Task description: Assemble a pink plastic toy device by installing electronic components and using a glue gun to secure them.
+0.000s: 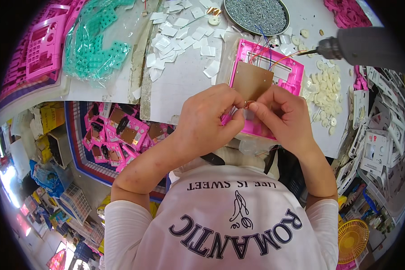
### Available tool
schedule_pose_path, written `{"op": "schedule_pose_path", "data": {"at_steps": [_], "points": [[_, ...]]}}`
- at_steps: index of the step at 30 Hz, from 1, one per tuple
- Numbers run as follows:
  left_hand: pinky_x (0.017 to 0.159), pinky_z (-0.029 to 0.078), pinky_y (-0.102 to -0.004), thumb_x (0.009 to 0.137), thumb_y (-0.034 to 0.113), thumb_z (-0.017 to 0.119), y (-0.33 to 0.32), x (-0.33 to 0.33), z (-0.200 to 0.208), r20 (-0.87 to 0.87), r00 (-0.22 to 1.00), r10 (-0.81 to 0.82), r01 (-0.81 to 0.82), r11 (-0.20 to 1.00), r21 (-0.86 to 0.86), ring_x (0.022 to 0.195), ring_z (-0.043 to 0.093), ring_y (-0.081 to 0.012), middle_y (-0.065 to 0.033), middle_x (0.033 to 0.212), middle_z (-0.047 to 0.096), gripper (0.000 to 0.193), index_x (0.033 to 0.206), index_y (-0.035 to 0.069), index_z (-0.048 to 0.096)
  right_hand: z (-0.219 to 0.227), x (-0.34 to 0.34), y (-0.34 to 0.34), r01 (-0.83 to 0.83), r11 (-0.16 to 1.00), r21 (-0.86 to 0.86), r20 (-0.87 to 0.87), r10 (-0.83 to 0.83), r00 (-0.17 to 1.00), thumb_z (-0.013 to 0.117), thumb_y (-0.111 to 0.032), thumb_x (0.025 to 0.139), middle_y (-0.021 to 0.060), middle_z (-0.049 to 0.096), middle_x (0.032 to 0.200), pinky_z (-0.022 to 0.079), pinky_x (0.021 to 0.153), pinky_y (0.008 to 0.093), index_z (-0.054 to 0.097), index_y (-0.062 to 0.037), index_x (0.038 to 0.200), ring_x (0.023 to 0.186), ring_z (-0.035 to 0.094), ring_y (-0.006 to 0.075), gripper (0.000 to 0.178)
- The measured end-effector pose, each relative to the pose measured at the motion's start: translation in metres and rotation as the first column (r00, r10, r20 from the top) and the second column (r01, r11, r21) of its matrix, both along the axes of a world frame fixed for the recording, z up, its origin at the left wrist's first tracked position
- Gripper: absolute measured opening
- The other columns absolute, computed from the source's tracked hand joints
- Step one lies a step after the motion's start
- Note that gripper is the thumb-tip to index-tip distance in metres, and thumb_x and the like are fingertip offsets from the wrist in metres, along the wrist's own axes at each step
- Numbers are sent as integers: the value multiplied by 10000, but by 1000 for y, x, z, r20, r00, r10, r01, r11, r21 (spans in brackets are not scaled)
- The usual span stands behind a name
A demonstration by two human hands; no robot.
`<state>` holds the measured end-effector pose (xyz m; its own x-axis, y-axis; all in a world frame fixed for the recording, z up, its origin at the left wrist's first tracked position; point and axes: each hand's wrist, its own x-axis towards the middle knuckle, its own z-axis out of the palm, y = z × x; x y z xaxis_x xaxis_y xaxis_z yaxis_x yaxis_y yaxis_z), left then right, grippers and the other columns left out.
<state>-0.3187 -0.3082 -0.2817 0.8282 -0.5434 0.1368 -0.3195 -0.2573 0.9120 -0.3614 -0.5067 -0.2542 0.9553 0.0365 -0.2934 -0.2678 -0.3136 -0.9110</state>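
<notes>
A pink plastic housing (pixel 294 81) lies at the table's near edge, its inside facing up. On it rests a brown circuit board (pixel 252 82), with thin red, blue and orange wires running from its far edge. Over the board's near edge my left hand (pixel 211 112) and my right hand (pixel 287 118) meet, thumbs and forefingers pinched together. Between the fingertips shows a short piece of thin reddish wire (pixel 247 104); its ends are hidden by the fingers. A grey power screwdriver (pixel 360 47) is to the right, its bit pointing at the housing's far right corner.
A round tray of screws (pixel 256 17) stands at the back. White paper pieces (pixel 168 42) lie left, cream plastic parts (pixel 324 92) right. A bag of green keypads (pixel 96 49) and pink housings (pixel 47 45) are far left. Below, a basket (pixel 78 148) holds pink assemblies (pixel 130 130). White panels (pixel 375 148) are stacked right.
</notes>
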Motion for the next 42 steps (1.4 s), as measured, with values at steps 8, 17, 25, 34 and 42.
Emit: {"op": "schedule_pose_path", "data": {"at_steps": [8, 17, 25, 34, 42], "points": [[553, 347, -236, 841, -31, 693, 1, 0, 4, -277, 960, -47, 15, 993, -115, 612, 408, -57, 9, 728, 524, 91, 928, -5, 690, -19, -18, 11, 1, 984, -179, 457, 82, 886, 741, -14, 843, 126, 713, 994, 542, 571, 301, 658, -6, 1066, 657, 687, 200, 238], [541, 425, -242, 909, 35, 643, 4, 24, 22, -229, 967, -107, 155, 968, 200, 637, 539, -52, -30, 775, 642, 105, 982, -19, 695, -22, -17, 10, 18, 914, -406, 656, 278, 702, 760, 22, 781, 124, 719, 1052, 571, 620, 286, 706, -12, 953, 758, 686, 234, 184], [621, 525, -290, 890, 3, 640, 2, 54, 23, -504, 786, -357, 430, 902, 31, 719, 653, -120, -63, 815, 689, 173, 1057, -37, 660, -24, -17, 9, 9, 837, -547, 645, 415, 641, 746, -68, 687, 61, 649, 870, 475, 508, 303, 730, -58, 917, 752, 620, 216, 231], [655, 511, -399, 778, 7, 712, -1, 47, 3, 271, 867, -418, 384, 908, 169, 776, 636, -329, -102, 851, 638, 208, 966, 53, 634, -34, -16, 16, 64, 758, -649, 599, 457, 658, 724, -75, 670, 31, 629, 834, 460, 515, 314, 723, -61, 893, 725, 587, 210, 223], [640, 500, -409, 766, -8, 694, -2, 44, -4, 326, 859, -395, 368, 919, 143, 767, 611, -331, -99, 834, 594, 214, 954, 60, 615, -30, -15, 16, 30, 746, -666, 565, 478, 672, 730, -89, 660, 37, 636, 865, 477, 539, 314, 719, -50, 910, 749, 592, 216, 254]]}}
